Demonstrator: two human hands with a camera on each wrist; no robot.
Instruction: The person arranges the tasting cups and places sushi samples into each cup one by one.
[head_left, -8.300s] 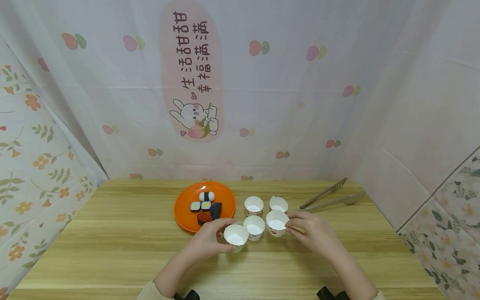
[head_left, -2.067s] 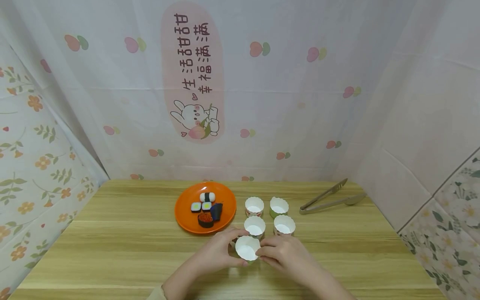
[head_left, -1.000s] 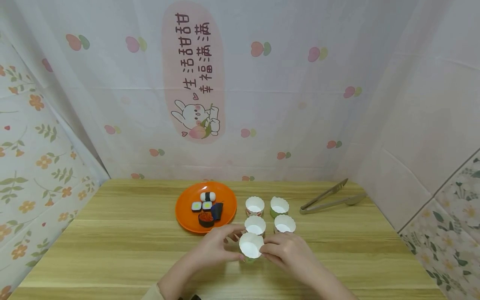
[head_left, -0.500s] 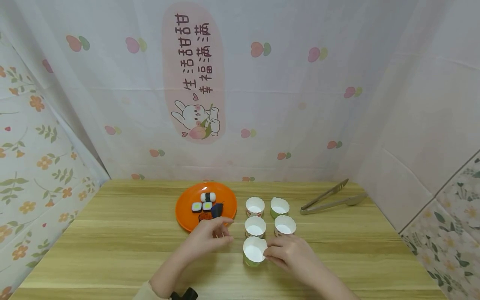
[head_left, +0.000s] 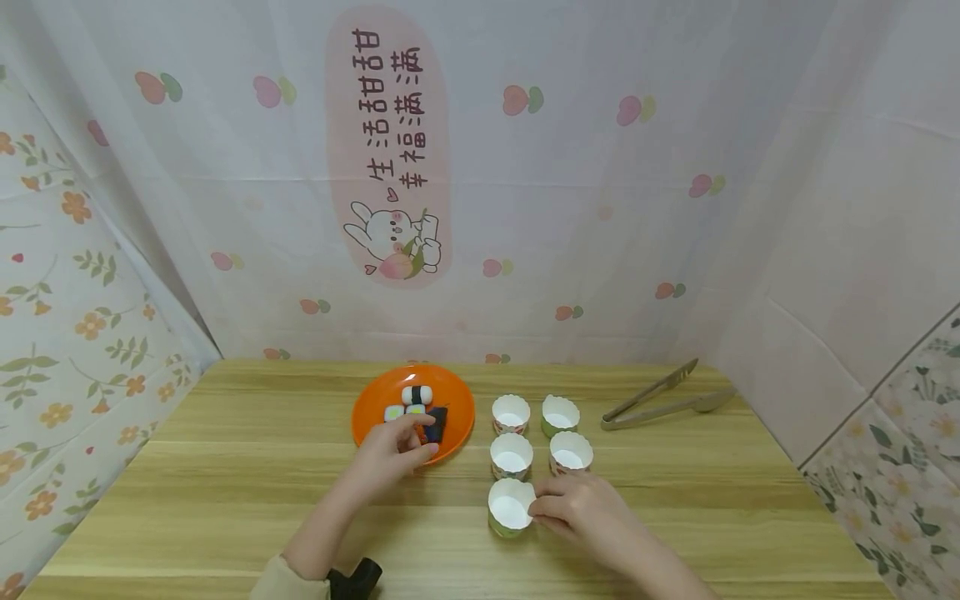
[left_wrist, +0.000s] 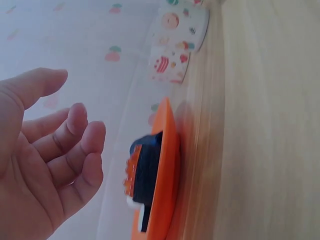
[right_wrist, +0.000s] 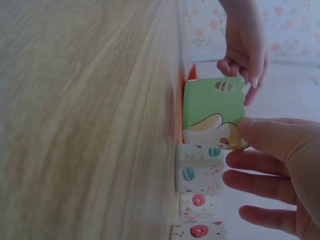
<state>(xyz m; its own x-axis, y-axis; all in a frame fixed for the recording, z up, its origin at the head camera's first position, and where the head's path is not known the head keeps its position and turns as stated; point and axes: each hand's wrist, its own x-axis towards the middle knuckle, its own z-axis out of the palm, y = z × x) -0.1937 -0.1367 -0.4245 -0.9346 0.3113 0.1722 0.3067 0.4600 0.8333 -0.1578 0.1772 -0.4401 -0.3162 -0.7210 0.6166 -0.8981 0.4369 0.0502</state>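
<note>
My right hand (head_left: pixel 581 510) pinches the right rim of a green paper baking cup (head_left: pixel 511 508), the nearest in the group. In the right wrist view, the thumb lies on that cup's printed side (right_wrist: pixel 212 102) close to the scalloped edge. My left hand (head_left: pixel 392 454) hovers over the near part of the orange plate (head_left: pixel 366 398), fingers loosely bent and holding nothing. Toy sushi lies there: a white piece with a black band (head_left: pixel 417 395), small rolls (head_left: pixel 393 412) and a dark cone-shaped piece (head_left: pixel 436 423). The orange-topped piece (left_wrist: pixel 144 172), largely hidden by the hand from above, shows in the left wrist view.
More paper baking cups stand upright behind the green one: a patterned cup (head_left: pixel 512 457), another at its right (head_left: pixel 571 452), and two farther back, including a second green cup (head_left: pixel 560 417). Metal tongs (head_left: pixel 667 407) lie spread at the table's back right. A printed curtain (head_left: pixel 570 208) hangs behind.
The left hand has let go of the green cup and moved left to above the plate. That cup has come slightly right, below the patterned cup, with the right hand staying at its rim.
</note>
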